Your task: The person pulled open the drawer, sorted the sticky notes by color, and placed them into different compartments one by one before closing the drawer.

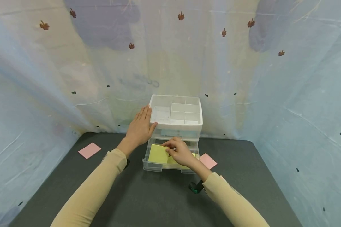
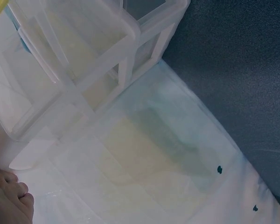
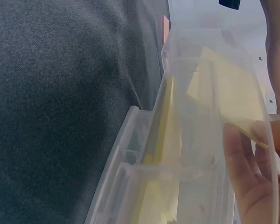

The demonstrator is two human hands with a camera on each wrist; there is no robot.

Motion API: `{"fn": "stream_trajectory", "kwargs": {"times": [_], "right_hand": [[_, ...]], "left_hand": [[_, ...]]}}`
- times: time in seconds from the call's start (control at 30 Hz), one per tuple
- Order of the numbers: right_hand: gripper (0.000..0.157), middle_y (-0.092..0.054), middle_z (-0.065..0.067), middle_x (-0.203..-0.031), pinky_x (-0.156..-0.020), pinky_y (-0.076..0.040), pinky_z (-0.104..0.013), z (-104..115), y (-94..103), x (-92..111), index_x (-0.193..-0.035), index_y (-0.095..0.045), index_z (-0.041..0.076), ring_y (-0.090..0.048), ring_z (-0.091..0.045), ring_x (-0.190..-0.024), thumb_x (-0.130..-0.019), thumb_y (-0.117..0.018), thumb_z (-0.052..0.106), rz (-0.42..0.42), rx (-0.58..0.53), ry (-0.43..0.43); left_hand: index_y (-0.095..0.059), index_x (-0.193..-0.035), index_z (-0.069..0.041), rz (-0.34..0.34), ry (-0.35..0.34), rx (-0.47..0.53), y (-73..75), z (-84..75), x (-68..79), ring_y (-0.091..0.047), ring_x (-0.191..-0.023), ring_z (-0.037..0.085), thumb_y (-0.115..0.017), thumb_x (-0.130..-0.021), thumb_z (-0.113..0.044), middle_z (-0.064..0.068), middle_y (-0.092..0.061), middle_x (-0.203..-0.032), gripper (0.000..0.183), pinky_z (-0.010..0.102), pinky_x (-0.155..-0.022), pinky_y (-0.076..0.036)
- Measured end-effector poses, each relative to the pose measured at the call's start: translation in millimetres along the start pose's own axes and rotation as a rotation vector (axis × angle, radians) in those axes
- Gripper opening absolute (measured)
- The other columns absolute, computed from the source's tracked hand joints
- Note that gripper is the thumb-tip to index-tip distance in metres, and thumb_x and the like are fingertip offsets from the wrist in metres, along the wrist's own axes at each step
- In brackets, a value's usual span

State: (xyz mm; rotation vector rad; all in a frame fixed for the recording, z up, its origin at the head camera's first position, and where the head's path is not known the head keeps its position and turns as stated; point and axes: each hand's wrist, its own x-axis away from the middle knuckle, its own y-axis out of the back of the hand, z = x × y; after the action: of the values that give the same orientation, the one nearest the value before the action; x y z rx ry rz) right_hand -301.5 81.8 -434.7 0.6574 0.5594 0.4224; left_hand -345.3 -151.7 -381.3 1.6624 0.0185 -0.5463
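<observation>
A small drawer organizer (image 1: 176,126) in white and clear plastic stands at the back of the table, its lower drawer (image 1: 152,168) pulled out. My left hand (image 1: 140,126) lies with straight fingers along the organizer's left side, thumb at the top front edge. Over the open drawer, my right hand (image 1: 179,152) pinches a yellow sticky note pad (image 1: 158,153) by its right edge. In the right wrist view that pad (image 3: 233,88) is tilted behind the clear drawer front, fingers and thumb on its edge. More yellow notes (image 3: 164,140) lie inside the drawer.
A pink note pad (image 1: 89,150) lies on the dark table (image 1: 159,201) at the left. Another pink pad (image 1: 208,161) is right of the drawer, close to my right forearm. The organizer's top tray (image 1: 185,108) has several compartments. A patterned curtain (image 1: 170,63) hangs behind and at both sides.
</observation>
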Motion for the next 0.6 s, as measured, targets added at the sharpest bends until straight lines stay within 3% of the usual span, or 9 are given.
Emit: {"fn": "stream_trajectory", "kwargs": {"times": [0.37, 0.6], "right_hand": [[0.023, -0.062, -0.007, -0.104, -0.067, -0.058, -0.027, 1, -7.5, -11, -0.123, -0.076, 0.008, -0.065, -0.014, -0.079, -0.104, -0.063, 0.006, 0.120, -0.017, -0.021], [0.024, -0.062, -0.010, -0.107, -0.063, -0.059, -0.026, -4, -10.1, -17, -0.125, -0.075, 0.006, -0.068, -0.012, -0.075, -0.104, -0.063, 0.006, 0.154, -0.059, -0.060]], "left_hand": [[-0.002, -0.166, 0.000, 0.012, -0.007, 0.001, 3.1, -0.4, 1.5, -0.005, -0.160, 0.035, -0.031, -0.113, -0.050, 0.017, 0.002, -0.174, 0.078, 0.051, -0.129, -0.014], [-0.003, -0.166, 0.001, 0.007, -0.010, -0.002, 2.2, 0.0, 1.2, -0.005, -0.160, 0.036, -0.031, -0.113, -0.050, 0.018, 0.002, -0.174, 0.078, 0.052, -0.128, -0.017]]}}
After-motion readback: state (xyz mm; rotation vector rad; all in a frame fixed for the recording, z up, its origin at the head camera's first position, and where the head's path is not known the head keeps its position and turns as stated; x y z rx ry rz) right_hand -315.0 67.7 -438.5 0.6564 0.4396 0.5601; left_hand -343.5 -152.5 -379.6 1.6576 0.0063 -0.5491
